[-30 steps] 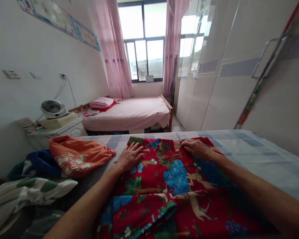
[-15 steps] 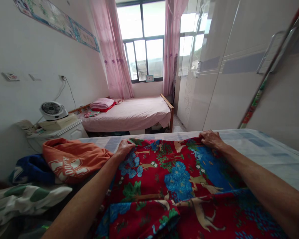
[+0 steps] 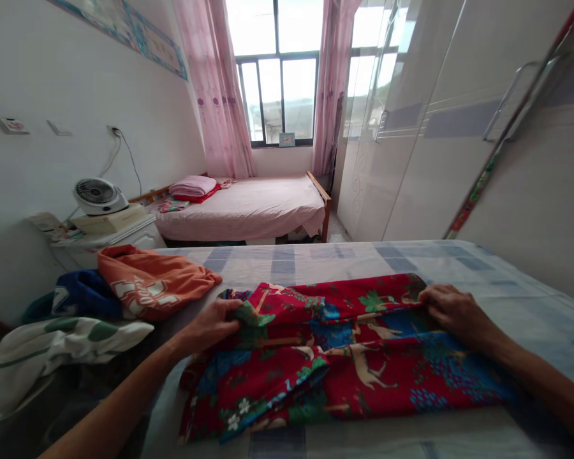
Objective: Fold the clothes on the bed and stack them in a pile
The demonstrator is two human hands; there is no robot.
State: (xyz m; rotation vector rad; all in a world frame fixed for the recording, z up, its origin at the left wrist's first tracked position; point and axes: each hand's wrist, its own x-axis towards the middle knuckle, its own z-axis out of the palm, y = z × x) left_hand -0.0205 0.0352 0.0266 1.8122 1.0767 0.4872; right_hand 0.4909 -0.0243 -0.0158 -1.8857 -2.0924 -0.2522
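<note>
A red garment (image 3: pixel 344 357) printed with deer, trees and blue patches lies on the checked bedspread (image 3: pixel 287 264) before me, its far part folded over toward me. My left hand (image 3: pixel 219 326) pinches the fold at its left end, beside a green leaf print. At the right end, my right hand (image 3: pixel 452 312) has its fingers closed on the cloth's edge. Between the hands the fabric lies in loose, wrinkled layers. An orange garment (image 3: pixel 155 280) with white lettering lies left of my left hand, apart from it.
Beside the orange piece are a blue garment (image 3: pixel 83 294) and a white and green cloth (image 3: pixel 71 344). A fan (image 3: pixel 99 195) stands on a box atop a white cabinet at left. Beyond is a second bed (image 3: pixel 258 204) with pink bedding; a glossy wardrobe (image 3: pixel 430 166) lines the right.
Both hands have drawn the garment's far edge toward me, folding it over the nearer part. More bedspread shows behind it. The camera view has tilted slightly down.
</note>
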